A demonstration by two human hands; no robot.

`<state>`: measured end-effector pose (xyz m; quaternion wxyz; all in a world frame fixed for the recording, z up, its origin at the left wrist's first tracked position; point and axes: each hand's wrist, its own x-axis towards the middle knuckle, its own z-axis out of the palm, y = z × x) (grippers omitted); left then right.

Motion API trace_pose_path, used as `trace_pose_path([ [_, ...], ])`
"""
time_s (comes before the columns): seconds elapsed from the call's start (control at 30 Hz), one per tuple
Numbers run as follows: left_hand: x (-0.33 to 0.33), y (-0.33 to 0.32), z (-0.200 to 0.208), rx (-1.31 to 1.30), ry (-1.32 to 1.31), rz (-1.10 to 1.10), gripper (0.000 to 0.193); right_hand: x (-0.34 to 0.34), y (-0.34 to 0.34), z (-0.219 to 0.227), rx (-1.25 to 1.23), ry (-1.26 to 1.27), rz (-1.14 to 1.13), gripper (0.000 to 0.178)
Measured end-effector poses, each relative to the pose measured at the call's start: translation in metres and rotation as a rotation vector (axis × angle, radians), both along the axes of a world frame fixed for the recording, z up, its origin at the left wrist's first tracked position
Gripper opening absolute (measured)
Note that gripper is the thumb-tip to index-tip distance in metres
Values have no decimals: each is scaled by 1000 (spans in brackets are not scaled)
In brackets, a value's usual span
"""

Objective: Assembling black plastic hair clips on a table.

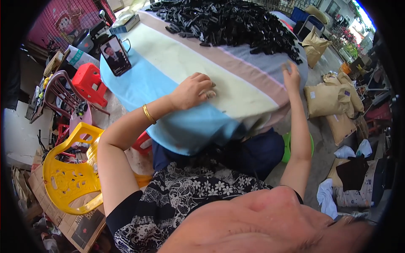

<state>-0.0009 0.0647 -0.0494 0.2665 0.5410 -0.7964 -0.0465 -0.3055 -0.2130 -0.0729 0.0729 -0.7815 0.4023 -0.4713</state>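
Observation:
My left hand (193,91) is over the pale yellow stripe of the cloth-covered table (156,50), fingers curled in and tan wrappings on the fingertips. Whether something small sits between those fingers, I cannot make out. A gold bangle (148,114) circles that wrist. At the table's right edge, my right hand (292,76) is raised just below a large heap of small black plastic pieces (236,25), apart from it. Its fingertips are smeared, and their grip does not show. The heap covers the far side of the table; single pieces look narrow and clip-like.
A phone (114,55) leans against a mug at the table's left. Beside the table are a red stool (89,83) and a yellow plastic chair (69,173). A green bucket (287,147) stands under my right arm, with brown paper sacks (327,100) farther right.

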Motion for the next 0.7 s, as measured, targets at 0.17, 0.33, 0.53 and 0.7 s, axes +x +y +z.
trace_pose_path([
  [0.17, 94, -83, 7, -233, -65, 254, 32, -25, -69, -3, -106, 100, -183, 50],
  [0.33, 216, -182, 13, -151, 117, 667, 48, -40, -139, 0, 3, 266, -350, 56],
  [0.53, 290, -275, -7, 29, 92, 819, 64, -26, -209, -12, 399, 218, -286, 65],
  [0.7, 326, -329, -41, 210, 278, 929, 81, 46, -221, -23, 387, 51, -30, 60],
])
